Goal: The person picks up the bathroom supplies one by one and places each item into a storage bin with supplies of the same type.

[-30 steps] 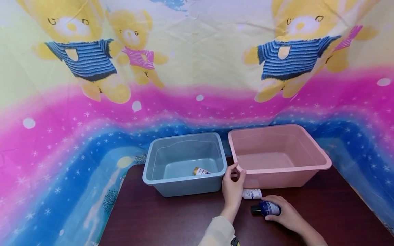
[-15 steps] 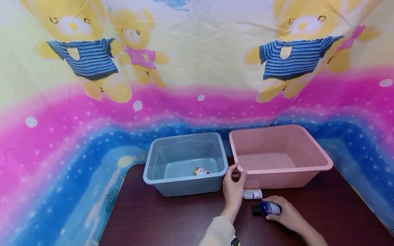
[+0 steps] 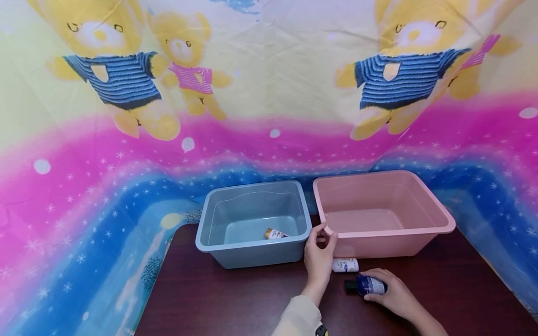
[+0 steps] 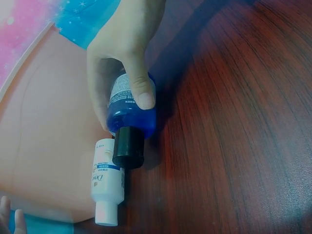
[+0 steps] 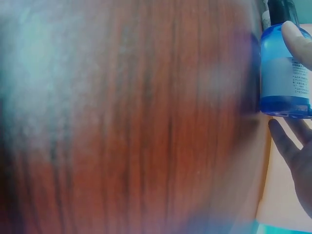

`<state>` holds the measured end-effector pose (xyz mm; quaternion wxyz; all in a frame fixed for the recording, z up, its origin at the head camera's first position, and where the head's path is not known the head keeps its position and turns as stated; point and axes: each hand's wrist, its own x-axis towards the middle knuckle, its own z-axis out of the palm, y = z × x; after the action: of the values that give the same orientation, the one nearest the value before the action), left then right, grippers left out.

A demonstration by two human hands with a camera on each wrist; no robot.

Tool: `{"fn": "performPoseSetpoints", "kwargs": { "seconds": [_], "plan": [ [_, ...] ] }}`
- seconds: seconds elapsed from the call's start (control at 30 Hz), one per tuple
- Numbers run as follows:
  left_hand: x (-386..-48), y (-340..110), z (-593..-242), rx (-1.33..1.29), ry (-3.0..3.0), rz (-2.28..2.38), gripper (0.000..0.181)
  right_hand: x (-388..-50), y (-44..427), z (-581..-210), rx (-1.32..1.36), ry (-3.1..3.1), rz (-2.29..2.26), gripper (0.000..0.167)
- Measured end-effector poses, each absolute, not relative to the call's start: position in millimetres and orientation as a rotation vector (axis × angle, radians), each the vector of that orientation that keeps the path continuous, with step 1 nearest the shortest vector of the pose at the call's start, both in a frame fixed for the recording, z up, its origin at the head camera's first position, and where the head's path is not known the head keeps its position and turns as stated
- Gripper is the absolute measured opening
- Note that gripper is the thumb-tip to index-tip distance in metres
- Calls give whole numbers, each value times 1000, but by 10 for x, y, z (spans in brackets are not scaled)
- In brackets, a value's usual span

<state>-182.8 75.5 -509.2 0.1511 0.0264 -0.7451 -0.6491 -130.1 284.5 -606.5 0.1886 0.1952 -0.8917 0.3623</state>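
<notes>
With my right hand I hold the blue bottle, thumb and fingers around it, in front of the pink basin; its black cap points left. My left hand pinches the basin's near left corner. A white bottle lies just beside the basin's near wall. Left of the basin stands a grey-blue tub, with a gold-capped container inside.

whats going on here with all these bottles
A person's right hand grips a blue bottle, its black cap pointing left. Their left hand holds the near left corner of the pink tub. A white bottle lies on the table in front of that tub, and a gold-capped container lies inside the blue tub.
</notes>
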Motion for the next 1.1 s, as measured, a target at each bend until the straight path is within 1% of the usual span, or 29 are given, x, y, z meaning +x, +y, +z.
{"fn": "performPoseSetpoints", "kwargs": {
  "seconds": [0.5,0.8,1.1],
  "plan": [
    [-1815,754,-5071,86,-2146,-1847,31,-1246,2846,-5919,536,-2492,975,59],
    [-1822,755,-5069,82,-2144,-1849,31,-1194,2887,-5812,478,-2548,952,58],
    [-1822,748,-5089,75,-2147,-1868,31,-1139,2954,-5696,488,-2522,907,60]
  ]
}}
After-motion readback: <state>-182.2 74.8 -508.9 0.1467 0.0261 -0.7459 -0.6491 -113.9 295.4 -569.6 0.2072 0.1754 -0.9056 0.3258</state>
